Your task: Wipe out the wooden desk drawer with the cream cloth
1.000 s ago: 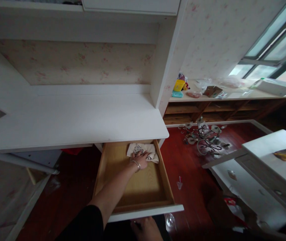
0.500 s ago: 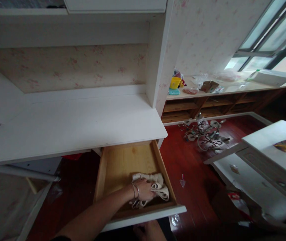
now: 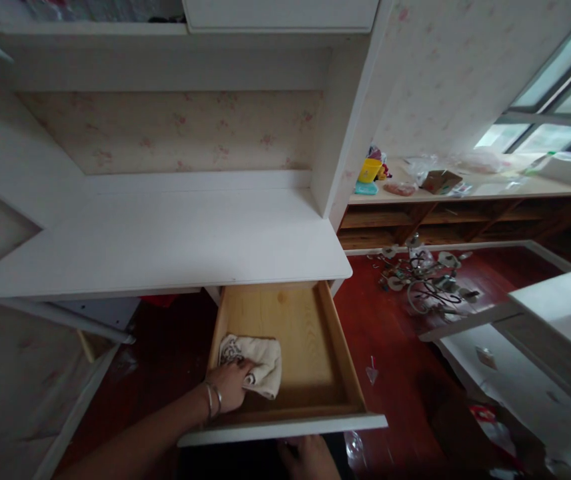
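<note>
A cream cloth [image 3: 264, 363] with a dark printed pattern lies bunched in the left part of an open wooden drawer [image 3: 303, 313]. My left hand [image 3: 231, 383], two bracelets at its wrist, is closed on the cloth and presses it to the drawer bottom. Below the white drawer front [image 3: 285, 429], my right hand [image 3: 313, 457] has its fingers curled up against it; their tips are partly hidden. The drawer juts out from under a white desk [image 3: 190, 247].
Right of the drawer, a chandelier [image 3: 430, 280] lies on the red floor [image 3: 360, 320]. Behind it runs a low shelf unit [image 3: 405, 217] with a yellow container [image 3: 369, 170] and plastic bags on top. A white cabinet [image 3: 550, 340] stands at the right.
My left hand has swept the cloth from the drawer's right front corner to its left side. My right hand stays at the drawer front. The view has shifted slightly left.
</note>
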Motion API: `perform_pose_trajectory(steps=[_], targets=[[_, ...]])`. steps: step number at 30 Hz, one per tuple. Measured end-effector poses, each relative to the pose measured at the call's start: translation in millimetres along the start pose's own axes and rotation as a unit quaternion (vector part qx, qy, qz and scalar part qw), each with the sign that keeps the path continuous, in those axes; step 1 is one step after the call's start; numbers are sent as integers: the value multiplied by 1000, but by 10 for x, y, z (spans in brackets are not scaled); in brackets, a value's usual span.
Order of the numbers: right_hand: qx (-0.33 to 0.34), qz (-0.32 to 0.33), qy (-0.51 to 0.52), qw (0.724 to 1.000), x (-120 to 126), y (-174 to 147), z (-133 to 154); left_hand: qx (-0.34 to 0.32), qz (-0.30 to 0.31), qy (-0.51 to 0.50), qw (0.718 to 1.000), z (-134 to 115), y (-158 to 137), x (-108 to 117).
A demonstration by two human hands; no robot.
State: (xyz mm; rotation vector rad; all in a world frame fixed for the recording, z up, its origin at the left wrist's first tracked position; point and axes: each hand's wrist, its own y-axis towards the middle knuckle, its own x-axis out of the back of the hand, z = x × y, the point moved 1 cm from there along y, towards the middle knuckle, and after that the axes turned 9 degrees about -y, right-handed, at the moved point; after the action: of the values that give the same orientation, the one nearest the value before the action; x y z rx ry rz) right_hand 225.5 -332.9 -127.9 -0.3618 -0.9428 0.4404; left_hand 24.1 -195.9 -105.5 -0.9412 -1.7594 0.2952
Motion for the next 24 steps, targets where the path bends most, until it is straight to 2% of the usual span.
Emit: perform_pose_trajectory(steps=[6,10,13,19,24], targets=[[3,-9,-13,1000,-26,-4,3,-1,-123,51,991,18,629,419],[-7,-10,-23,1000,-2,-28,52,19,-151,60,987,90,971,629],[1,-20,-6,1000,52,-59,100,30,-150,67,986,123,1065,596],[21,-32,25,999,83,-80,108,30,-140,79,987,185,1023,467],[14,-30,12,999,35,-50,93,-5,-132,85,988,13,1112,466]])
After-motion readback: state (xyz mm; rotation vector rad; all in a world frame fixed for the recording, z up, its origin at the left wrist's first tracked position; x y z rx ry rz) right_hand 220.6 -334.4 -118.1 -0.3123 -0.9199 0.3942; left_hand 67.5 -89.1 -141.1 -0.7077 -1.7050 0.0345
